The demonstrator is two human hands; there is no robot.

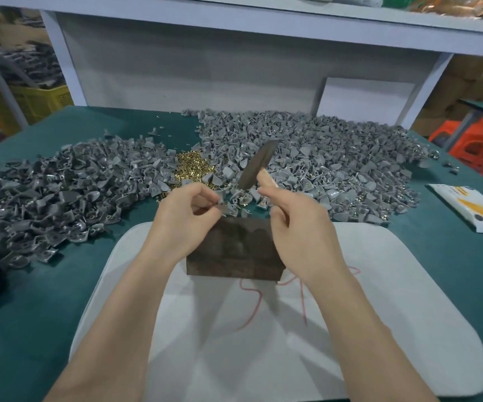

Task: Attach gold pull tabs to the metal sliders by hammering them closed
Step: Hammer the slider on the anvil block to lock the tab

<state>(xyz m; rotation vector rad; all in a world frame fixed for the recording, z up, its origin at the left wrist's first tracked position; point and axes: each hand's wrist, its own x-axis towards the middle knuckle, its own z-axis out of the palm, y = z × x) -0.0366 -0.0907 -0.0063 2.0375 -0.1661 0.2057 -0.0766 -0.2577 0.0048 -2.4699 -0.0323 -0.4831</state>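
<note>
Piles first: grey sliders (46, 195) heaped left on the desk (60, 285), gold pull tabs (192, 169) mid, both within reach. The left hand (188, 219) pinched one slider (225, 208) at the far edge of the dark block (234, 253), probably the anvil. The right hand (295, 227) gripped the hammer (256, 165), raised; room stood clear above the block for a strike.

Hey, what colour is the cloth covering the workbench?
The cloth is dark teal green, seen best in the head view.
</note>
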